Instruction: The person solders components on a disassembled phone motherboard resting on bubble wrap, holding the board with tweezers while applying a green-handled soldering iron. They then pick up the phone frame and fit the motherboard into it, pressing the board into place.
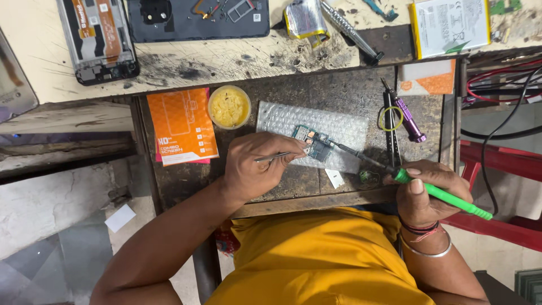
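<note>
My left hand [255,168] grips metal tweezers [275,157] whose tips reach a small green circuit board [312,142]. The board lies on a sheet of bubble wrap [282,120] on a dark wooden shelf [282,192]. My right hand [424,192] holds a green-handled soldering iron [451,200]; its thin dark tip [347,150] points left and meets the board's right end.
A round tub of yellow paste [228,107] and an orange packet [182,125] lie left of the bubble wrap. A purple tool [409,120], black tweezers [390,133] and a yellow ring [390,118] rest at the right. On the upper bench are opened phones [99,39], batteries [449,25] and a metal screwdriver [350,28].
</note>
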